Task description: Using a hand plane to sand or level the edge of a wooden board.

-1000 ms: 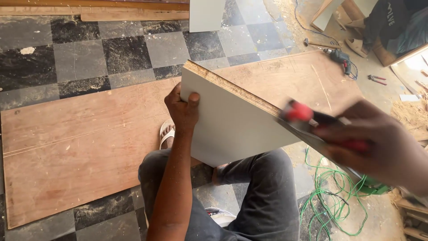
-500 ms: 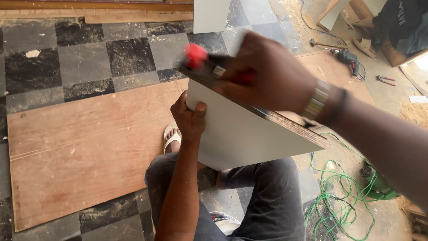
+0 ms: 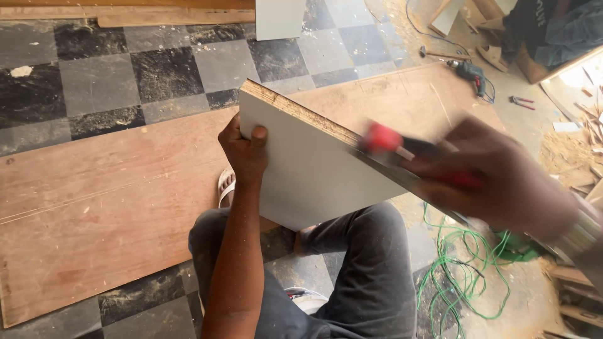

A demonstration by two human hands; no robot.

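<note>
- The left hand (image 3: 246, 145) is clamped on the far left corner of a white laminated board (image 3: 308, 164), thumb on the white face and fingers wrapped over the raw edge.
- The board stands tilted on edge above the person's lap, its chipboard core showing along the upper edge, which runs from the far left down toward the right.
- The right hand (image 3: 502, 179) is closed around a hand tool with a red grip (image 3: 391, 141); the tool lies along the board's upper edge, touching it. Both hand and tool are motion-blurred, so the tool's kind cannot be told.
- A metal watch band (image 3: 581, 235) shows on the right wrist.
- The person's knees, in dark trousers (image 3: 370, 263), sit under the board; a foot in a white sandal (image 3: 225, 186) shows just left of it.
- A large plywood sheet (image 3: 94, 207) lies flat on the grey and black checkered floor (image 3: 125, 69), beyond and left of the board.
- A tangle of green cable (image 3: 461, 276) lies on the floor at the near right.
- Far right, a power drill (image 3: 468, 70) and pliers (image 3: 521, 102) lie on the floor, well apart from the hands.
</note>
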